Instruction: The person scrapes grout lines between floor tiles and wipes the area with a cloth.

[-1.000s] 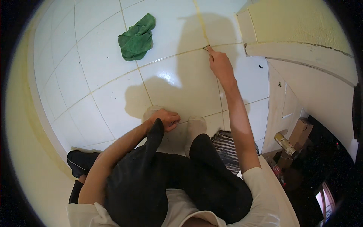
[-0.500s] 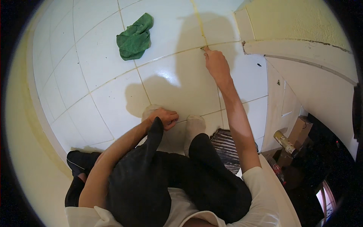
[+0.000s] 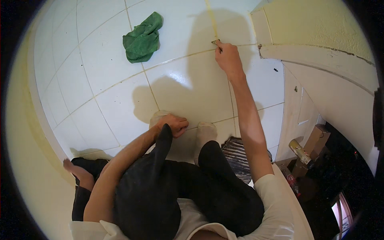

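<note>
My right hand (image 3: 229, 58) reaches far forward over the white tiled floor (image 3: 176, 64). Its fingers are closed on a small flat scraper-like piece with a dark, pointed end (image 3: 216, 41). That end touches a yellowish grout line (image 3: 211, 18) close to where two lines cross; most of the piece is hidden in my fingers. My left hand (image 3: 175, 125) hangs with curled fingers in front of my knee, above one light sock (image 3: 159, 116), and nothing shows in it. Ahead and to the left, a crumpled green cloth (image 3: 142, 40) lies on the tiles.
A striped mat (image 3: 237, 158) lies beside my right leg. On the right are a yellow wall corner (image 3: 312, 24), a pale door panel (image 3: 302, 88), a cardboard box (image 3: 318, 140) and a can (image 3: 300, 151). Another person's limb (image 3: 82, 176) shows at the lower left.
My right hand has moved slightly forward along the grout line with the scraper-like piece. At the lower left, more of the other person's bare skin has come into sight. My left hand stays put.
</note>
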{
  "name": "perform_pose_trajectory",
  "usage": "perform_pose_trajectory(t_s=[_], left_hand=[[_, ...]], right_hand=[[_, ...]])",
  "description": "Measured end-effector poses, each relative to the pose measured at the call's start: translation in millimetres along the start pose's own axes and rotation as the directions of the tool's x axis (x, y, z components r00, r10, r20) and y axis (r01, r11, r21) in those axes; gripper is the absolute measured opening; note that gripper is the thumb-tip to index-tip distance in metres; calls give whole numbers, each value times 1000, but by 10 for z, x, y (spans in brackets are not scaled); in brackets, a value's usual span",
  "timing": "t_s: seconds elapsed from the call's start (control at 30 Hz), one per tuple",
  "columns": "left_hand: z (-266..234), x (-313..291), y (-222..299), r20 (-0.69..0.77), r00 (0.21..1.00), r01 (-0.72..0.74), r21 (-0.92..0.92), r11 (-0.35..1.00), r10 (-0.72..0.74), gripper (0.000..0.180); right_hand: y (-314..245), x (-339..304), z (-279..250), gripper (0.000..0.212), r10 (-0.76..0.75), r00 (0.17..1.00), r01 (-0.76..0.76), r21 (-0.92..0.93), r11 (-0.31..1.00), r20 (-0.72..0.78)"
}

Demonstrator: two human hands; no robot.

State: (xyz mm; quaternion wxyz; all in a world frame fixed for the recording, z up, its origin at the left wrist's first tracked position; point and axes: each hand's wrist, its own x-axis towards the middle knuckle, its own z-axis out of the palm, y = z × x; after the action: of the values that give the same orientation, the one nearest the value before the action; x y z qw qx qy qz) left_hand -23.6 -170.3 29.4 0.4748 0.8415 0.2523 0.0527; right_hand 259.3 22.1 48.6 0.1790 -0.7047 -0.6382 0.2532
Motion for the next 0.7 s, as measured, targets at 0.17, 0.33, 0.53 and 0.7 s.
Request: perform_pose_trajectory(t_s=[0.17,0.33,0.53,0.7], left_hand=[[52,0,-39,-8,1000,-12,-8,1000,12,7],[85,-13,-51,-13,1000,-2,16,1000,2,7],[72,-16,-55,-2,1000,3,-5,1000,-3,8],[30,1,-17,20,1000,12,-1,1000,-12,8]], right_hand=[[-119,11,-58,29,124,990,-126,24,992,63],[-89,15,-36,30,130,986,-124,-61,990,103],[-74,97,-107,26,22,996,-21,-16,1000,86],[-27,118,-50,25,97,987,-87,-80,993,127]])
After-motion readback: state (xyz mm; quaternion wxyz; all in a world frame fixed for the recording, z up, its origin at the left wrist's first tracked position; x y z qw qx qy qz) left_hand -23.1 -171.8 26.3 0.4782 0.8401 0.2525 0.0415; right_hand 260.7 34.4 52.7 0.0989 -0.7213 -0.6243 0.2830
